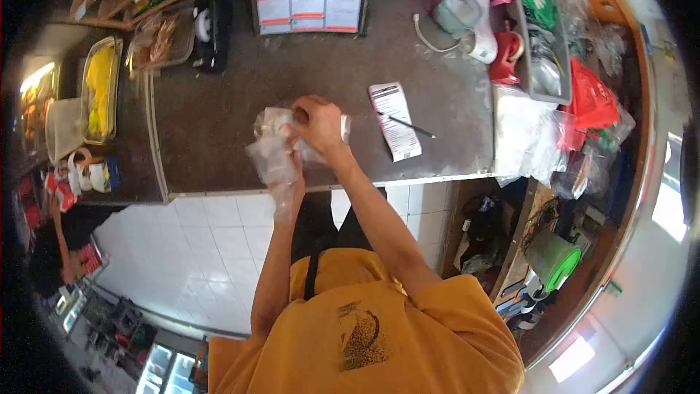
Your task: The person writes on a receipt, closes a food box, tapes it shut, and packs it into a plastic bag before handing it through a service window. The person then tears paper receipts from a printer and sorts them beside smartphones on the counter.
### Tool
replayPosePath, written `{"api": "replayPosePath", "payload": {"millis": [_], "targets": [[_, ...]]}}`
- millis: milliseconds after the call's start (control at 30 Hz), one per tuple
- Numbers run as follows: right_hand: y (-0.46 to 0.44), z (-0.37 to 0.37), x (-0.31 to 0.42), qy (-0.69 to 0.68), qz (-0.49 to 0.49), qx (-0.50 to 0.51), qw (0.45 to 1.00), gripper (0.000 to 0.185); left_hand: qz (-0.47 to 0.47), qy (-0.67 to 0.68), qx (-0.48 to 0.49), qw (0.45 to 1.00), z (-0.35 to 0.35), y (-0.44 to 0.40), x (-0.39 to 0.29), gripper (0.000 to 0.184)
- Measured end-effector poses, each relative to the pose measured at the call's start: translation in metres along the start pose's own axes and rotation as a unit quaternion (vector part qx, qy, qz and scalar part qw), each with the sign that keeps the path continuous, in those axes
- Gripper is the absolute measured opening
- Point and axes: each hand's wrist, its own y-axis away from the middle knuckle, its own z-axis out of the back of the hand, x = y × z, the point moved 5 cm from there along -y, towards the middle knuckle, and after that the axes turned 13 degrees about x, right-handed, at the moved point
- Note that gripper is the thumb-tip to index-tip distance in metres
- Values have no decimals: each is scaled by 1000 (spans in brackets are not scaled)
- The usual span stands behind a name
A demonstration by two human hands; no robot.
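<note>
Over the dark counter, near its front edge, a crumpled clear plastic bag (pixel 271 160) hangs between my two hands. My right hand (pixel 319 128) is closed, its fingers curled and pinching at the upper part of the bag. Lower and to the left, my left hand (pixel 297 168) is wrapped in and partly covered by the plastic, closed on the bag. What the bag contains is too blurred to make out. To the right of my hands lies a printed receipt (pixel 394 106), with a dark pen (pixel 412 125) across it.
A tablet-like board with printed sheets (pixel 310 7) stands at the back. On the right are a red tape dispenser (pixel 506 58), a grey bin (pixel 547 76) and a stack of plastic bags (pixel 526 135). A tray of yellow food (pixel 100 91) sits at left.
</note>
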Motion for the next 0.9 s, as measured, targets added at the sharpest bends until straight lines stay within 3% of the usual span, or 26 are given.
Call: {"api": "replayPosePath", "payload": {"millis": [67,100,133,167,200,267,300,400,467,533,600,633,733,767,900], "targets": [[1,21,-9,-150,-58,49,986,40,-53,39,3,998,19,15,-5,42],[12,59,0,-101,-34,7,994,47,-7,284,-63,957,27,22,0,38],[22,87,-13,-68,2,-75,995,41,21,327,-41,944,31,38,11,37],[39,116,-26,-117,-89,-132,980,37,52,368,-21,928,35,55,22,35],[55,143,-70,-29,-115,-214,970,32,61,207,69,974,42,79,43,35],[102,187,-154,1,-194,-281,940,23,184,209,347,896,15,119,56,30],[115,210,-164,42,-237,-316,918,22,145,249,407,867,16,114,21,29],[112,248,-180,-15,-261,-269,927,23,57,401,520,752,5,92,-97,24],[96,284,-171,57,-219,-335,914,27,-30,463,481,744,-44,52,-137,24],[92,336,-153,137,-169,-448,867,27,-65,412,458,785,-53,-3,-209,25],[103,396,-155,212,-209,-503,811,24,-36,531,410,741,-73,-37,-265,29],[107,421,-192,282,-172,-528,782,31,-42,508,439,740,-88,-49,-286,31],[91,455,-241,193,-377,-290,858,41,-47,460,501,731,-152,-76,-340,39],[86,456,-243,185,-369,-271,870,53,-42,456,510,728,-185,-83,-353,41],[81,454,-283,48,-352,-341,870,54,65,544,496,674,-295,-102,-410,47]]}}
